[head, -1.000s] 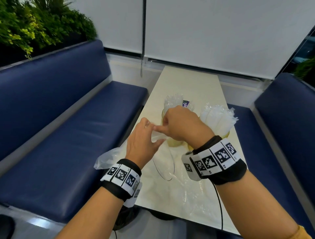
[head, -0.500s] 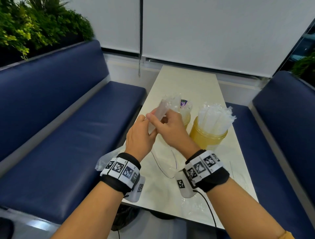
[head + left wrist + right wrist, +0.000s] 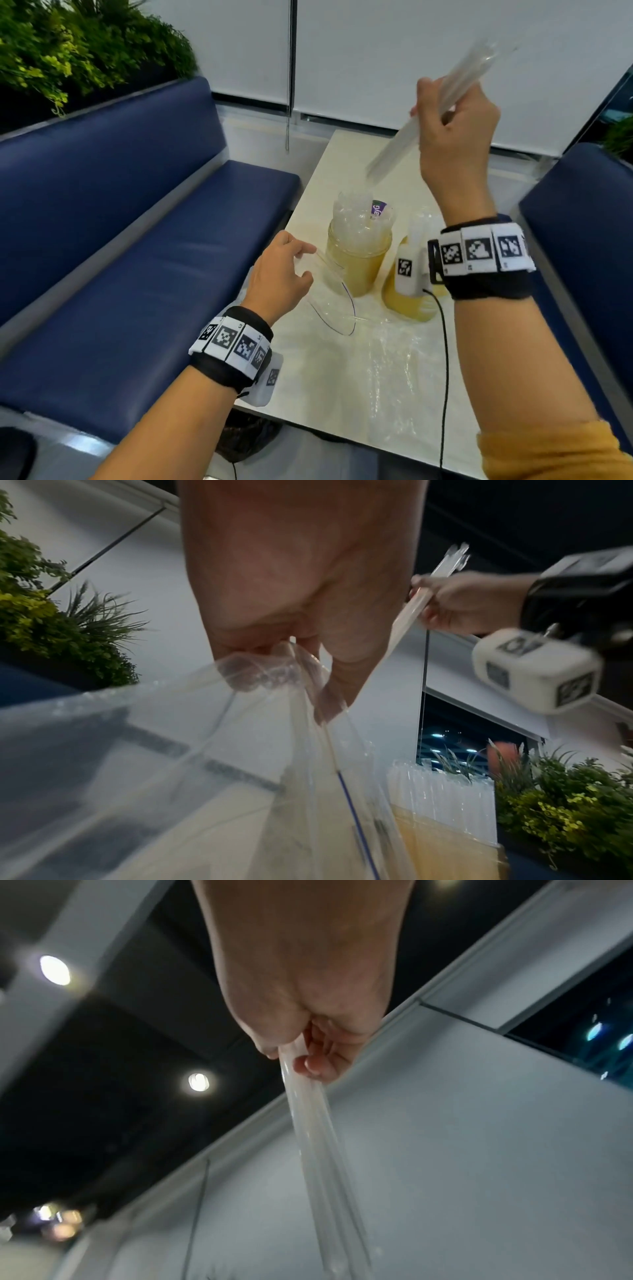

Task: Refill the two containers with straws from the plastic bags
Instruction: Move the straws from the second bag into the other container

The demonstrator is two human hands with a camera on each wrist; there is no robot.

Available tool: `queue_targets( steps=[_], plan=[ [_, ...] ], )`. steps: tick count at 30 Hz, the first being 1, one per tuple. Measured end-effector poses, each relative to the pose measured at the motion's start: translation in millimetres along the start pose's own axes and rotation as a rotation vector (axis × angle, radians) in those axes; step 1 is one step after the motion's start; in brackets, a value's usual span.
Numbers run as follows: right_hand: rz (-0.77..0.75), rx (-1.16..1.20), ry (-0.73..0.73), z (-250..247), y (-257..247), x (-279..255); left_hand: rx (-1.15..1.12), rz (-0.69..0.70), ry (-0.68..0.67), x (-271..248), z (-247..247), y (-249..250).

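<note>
My right hand (image 3: 455, 116) is raised high over the table and grips a small bunch of clear wrapped straws (image 3: 404, 144) (image 3: 315, 1134), tilted with their lower ends above the left yellow container (image 3: 356, 263). That container is packed with wrapped straws. The second yellow container (image 3: 411, 301) stands to its right, mostly hidden behind my right wrist. My left hand (image 3: 284, 270) pinches the open mouth of a clear plastic bag (image 3: 332, 301) (image 3: 212, 750) just left of the containers, holding it up off the table.
The narrow cream table (image 3: 346, 394) runs between two blue benches (image 3: 120, 274), with another flat clear bag (image 3: 387, 370) lying near its front edge. Green plants (image 3: 68, 51) sit behind the left bench. White blinds cover the wall ahead.
My right hand pulled the straws out of the bag and lifted them up and to the right, above the left container. My left hand stayed on the bag's mouth.
</note>
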State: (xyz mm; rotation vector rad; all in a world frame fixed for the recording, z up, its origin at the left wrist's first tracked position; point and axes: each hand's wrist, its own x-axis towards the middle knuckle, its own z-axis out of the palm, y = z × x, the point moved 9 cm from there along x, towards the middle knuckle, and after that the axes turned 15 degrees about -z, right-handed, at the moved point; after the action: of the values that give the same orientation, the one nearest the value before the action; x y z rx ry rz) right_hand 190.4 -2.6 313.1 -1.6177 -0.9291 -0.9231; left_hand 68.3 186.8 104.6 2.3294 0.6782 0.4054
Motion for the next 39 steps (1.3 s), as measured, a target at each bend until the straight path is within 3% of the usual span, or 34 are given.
queue_targets(
  steps=[2, 7, 12, 15, 18, 21, 23, 26, 27, 29, 31, 32, 34, 37, 39],
  plan=[
    [0.041, -0.115, -0.046, 13.1, 35.6, -1.8, -0.009, 0.012, -0.001, 2.3, -3.1, 1.0],
    [0.207, -0.292, -0.326, 66.8, 113.0, -53.2, -0.028, 0.038, 0.015, 6.3, -10.3, 6.8],
    [0.337, -0.434, -0.58, 92.0, 149.0, -112.4, -0.029, 0.044, 0.006, 12.6, -15.0, 9.8],
    [0.339, -0.408, -0.46, 82.5, 145.5, -108.9, -0.02, 0.06, 0.005, 15.1, -17.0, 12.1],
    [0.184, -0.223, -0.296, 79.5, 130.2, -89.3, -0.02, 0.065, -0.002, 16.8, -17.4, 13.6],
    [-0.007, -0.285, -0.348, 92.3, 121.4, -84.3, -0.024, 0.075, -0.013, 17.1, -18.1, 14.8],
    [-0.04, -0.457, -0.584, 109.9, 134.7, -98.5, -0.017, 0.078, -0.016, 16.9, -19.1, 14.5],
    [-0.073, -0.649, -1.062, 131.3, 157.8, -141.2, -0.01, 0.078, -0.022, 16.1, -20.1, 13.7],
    [-0.054, -0.665, -1.066, 129.8, 158.6, -143.3, -0.008, 0.079, -0.026, 15.3, -20.3, 13.6],
    [-0.011, -0.561, -0.826, 113.6, 142.4, -129.4, 0.001, 0.079, -0.034, 13.6, -19.5, 13.3],
    [-0.065, -0.449, -0.568, 95.2, 108.8, -110.9, 0.012, 0.08, -0.039, 12.3, -17.6, 13.0],
    [-0.093, -0.39, -0.515, 90.4, 89.6, -104.9, 0.02, 0.079, -0.039, 11.8, -16.8, 13.0],
    [-0.117, -0.296, -0.704, 99.5, 55.8, -107.2, 0.035, 0.082, -0.038, 10.5, -15.3, 13.2],
    [0.087, -0.129, -1.219, 121.9, 29.8, -162.8, 0.038, 0.101, -0.038, 9.3, -14.5, 15.9],
    [0.152, -0.059, -1.39, 132.1, 17.0, -202.2, 0.03, 0.116, -0.044, 8.3, -14.3, 18.4]
  ],
)
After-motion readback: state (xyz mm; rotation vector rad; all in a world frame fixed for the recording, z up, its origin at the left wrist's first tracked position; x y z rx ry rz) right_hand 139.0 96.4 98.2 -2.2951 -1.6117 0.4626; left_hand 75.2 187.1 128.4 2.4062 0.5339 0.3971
